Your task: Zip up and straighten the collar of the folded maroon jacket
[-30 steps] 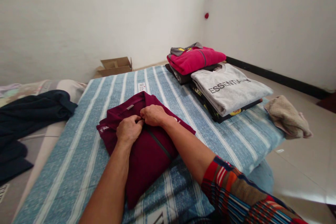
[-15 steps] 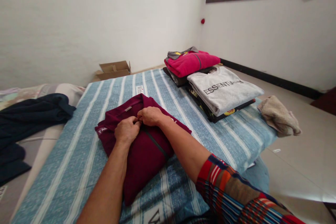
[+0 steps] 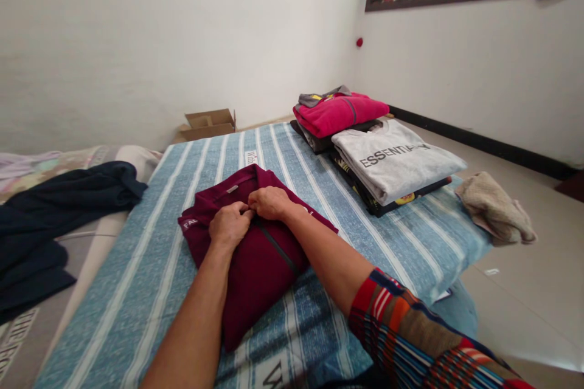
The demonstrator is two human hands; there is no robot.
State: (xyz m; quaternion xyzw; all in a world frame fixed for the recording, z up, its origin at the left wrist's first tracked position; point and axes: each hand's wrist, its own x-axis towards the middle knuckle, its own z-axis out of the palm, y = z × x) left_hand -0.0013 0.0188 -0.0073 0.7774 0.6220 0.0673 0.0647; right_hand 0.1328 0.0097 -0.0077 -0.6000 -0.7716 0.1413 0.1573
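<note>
Pinched between the fingertips of the left hand (image 3: 228,225) and right hand (image 3: 271,202), the front of a maroon garment (image 3: 255,282) is held near its collar, on a striped sheet (image 3: 141,279). Through uneven tugging, the neckline could be skewed and the front creased. By its overhang, a beige cloth (image 3: 493,209) could be dragged off the edge. "ESSENTIA…" is printed on a grey shirt (image 3: 401,167), "FAL…" on the maroon garment, "With" on the sheet; the collar label (image 3: 232,189) cannot be read.
</note>
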